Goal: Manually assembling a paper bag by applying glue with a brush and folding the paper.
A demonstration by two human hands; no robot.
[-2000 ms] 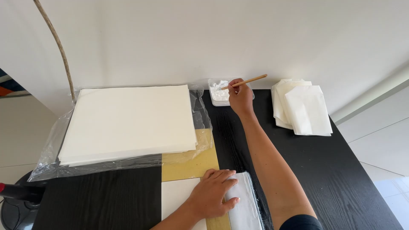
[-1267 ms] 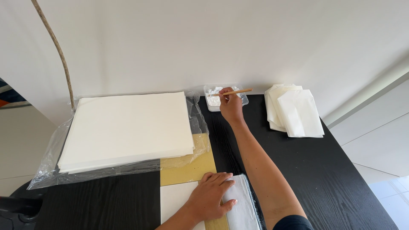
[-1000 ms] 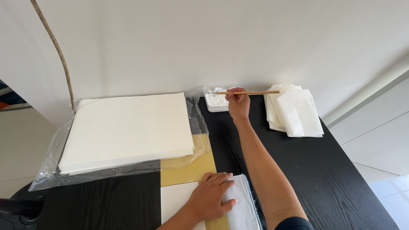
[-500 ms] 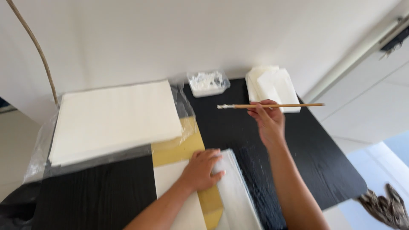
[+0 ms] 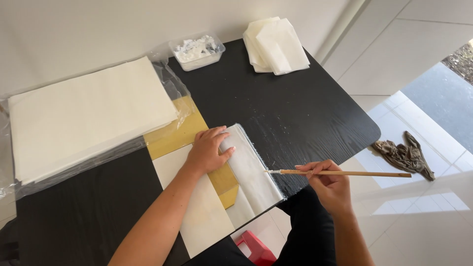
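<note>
Left hand [image 5: 207,151]: pressed flat, open, on the folded white sheet [image 5: 251,170] — keep it pinned.
Right hand [image 5: 331,184]: pinching the brush [image 5: 340,173] — light, even strokes along the edge.

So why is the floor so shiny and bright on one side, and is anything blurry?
Head view: daylight from the right glares off the glossy white floor tiles and puts a soft sheen on the black table; the picture is sharp, with both hands, the left hand on the paper and the right hand holding the brush, in clear focus.
</note>
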